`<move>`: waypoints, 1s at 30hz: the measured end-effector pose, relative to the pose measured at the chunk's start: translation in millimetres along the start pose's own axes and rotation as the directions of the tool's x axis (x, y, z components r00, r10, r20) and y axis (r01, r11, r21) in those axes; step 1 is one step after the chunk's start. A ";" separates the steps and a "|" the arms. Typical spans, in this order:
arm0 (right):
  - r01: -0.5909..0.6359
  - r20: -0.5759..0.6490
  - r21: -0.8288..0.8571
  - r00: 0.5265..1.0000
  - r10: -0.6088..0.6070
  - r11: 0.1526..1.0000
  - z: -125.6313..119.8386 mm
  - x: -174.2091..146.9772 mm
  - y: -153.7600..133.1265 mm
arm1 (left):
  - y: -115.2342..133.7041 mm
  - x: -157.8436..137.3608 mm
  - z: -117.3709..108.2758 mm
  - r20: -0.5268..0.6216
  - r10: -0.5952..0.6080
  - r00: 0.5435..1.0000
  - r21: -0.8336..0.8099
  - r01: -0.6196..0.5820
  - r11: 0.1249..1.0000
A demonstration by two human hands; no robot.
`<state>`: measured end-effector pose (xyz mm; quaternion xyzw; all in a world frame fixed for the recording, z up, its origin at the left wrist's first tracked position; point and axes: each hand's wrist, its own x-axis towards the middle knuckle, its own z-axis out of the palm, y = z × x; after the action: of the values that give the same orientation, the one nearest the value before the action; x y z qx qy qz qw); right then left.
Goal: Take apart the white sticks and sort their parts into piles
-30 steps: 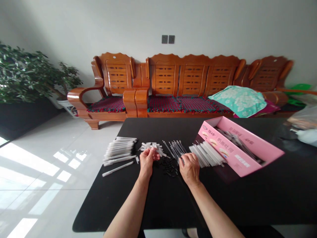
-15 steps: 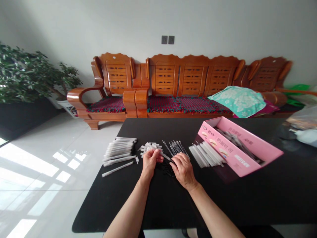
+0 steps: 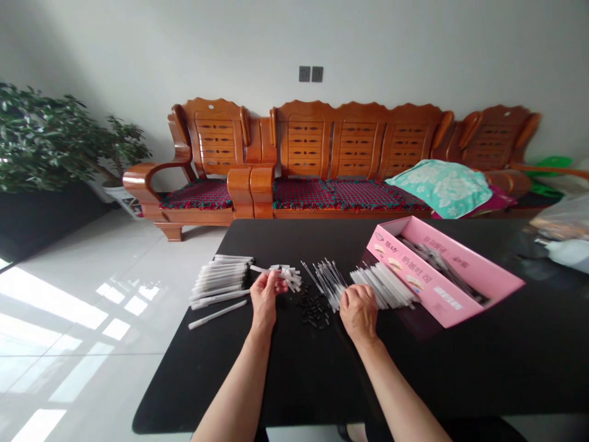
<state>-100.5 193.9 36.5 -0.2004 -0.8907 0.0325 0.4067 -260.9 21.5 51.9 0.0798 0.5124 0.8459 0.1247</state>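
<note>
My left hand point(image 3: 265, 296) is closed on a white pen point(image 3: 258, 269), whose end sticks out to the left past the fingers. Right beside it lies a heap of short white pen caps point(image 3: 291, 277). My right hand point(image 3: 359, 310) has its fingers curled down between the thin dark pen refills point(image 3: 327, 279) and the row of white pen barrels point(image 3: 389, 285); its fingertips are hidden, so any object in them cannot be made out. Small black plugs point(image 3: 313, 310) lie scattered between my hands. Finished-looking pens point(image 3: 221, 279) lie stacked on the left, with one pen point(image 3: 217, 314) apart in front.
A pink box point(image 3: 427, 276) holding dark and grey sticks stands at the right on the black table point(image 3: 304, 374). A plastic bag point(image 3: 565, 227) is at the far right. Behind are a wooden sofa point(image 3: 306, 144), a turquoise cushion point(image 3: 442, 187) and a potted plant point(image 3: 122, 144).
My hands have moved apart: the left went left with the pen, and the right drew back to the right, beside the refills and barrels. The black plugs are now uncovered.
</note>
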 end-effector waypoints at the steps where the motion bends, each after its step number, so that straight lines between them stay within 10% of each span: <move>1: -0.008 -0.004 -0.002 1.000 0.008 1.000 -0.6 0.5 -1.0 | 0.2 -3.0 3.2 0.051 -0.022 0.998 0.013 0.021 1.000; 10: 0.243 0.057 0.274 0.962 -0.267 0.931 -4.3 2.7 -39.4 | 0.2 -29.8 25.4 0.482 -0.185 0.856 0.214 0.090 0.973; 19: 0.234 0.064 0.213 0.965 -0.253 0.949 0.6 -2.7 -34.8 | 5.4 -17.7 17.0 0.372 -0.067 0.926 0.091 0.035 0.995; 30: 0.191 0.110 0.323 0.965 -0.237 0.927 -2.2 -5.7 -38.8 | 6.1 -25.1 22.3 0.516 -0.134 0.846 0.127 0.079 0.989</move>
<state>-108.4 155.9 42.5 -0.0326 -0.9186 0.1417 0.3676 -231.8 30.3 67.4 0.2842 0.5047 0.7572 0.3019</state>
